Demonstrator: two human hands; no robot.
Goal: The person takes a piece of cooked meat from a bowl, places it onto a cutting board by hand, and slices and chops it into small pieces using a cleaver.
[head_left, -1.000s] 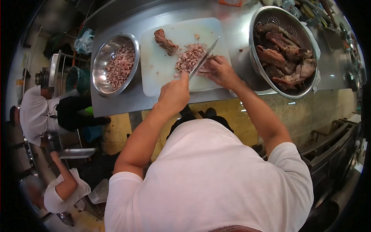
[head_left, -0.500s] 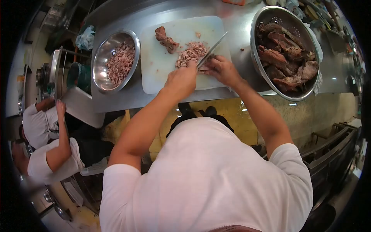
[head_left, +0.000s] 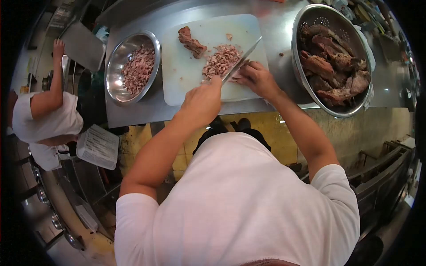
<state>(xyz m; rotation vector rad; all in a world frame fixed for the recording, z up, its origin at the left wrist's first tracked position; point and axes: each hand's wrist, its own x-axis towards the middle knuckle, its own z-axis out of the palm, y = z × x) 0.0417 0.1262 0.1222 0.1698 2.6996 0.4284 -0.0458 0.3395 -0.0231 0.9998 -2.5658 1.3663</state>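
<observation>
My left hand (head_left: 202,102) is closed around the handle of a knife (head_left: 243,59). Its blade slants up and to the right over the white cutting board (head_left: 182,91). My right hand (head_left: 259,79) is curled beside the blade, its fingers pressed on a piece of meat (head_left: 239,79) that they partly cover. Chopped meat (head_left: 222,60) lies in a pile just left of the blade. Farther up the board rests a longer uncut chunk of cooked meat (head_left: 191,43), apart from both hands.
On the steel table (head_left: 277,33), a metal bowl (head_left: 113,82) of chopped meat stands left of the board. A colander (head_left: 295,57) with large meat pieces stands right. At left, a person in white (head_left: 42,113) holds a grey tray (head_left: 82,46) near a white plastic basket (head_left: 100,146).
My left hand and the knife have shifted slightly down and left; the right hand stays near the blade. The co-worker's grey tray has moved up, and the white basket now shows more fully.
</observation>
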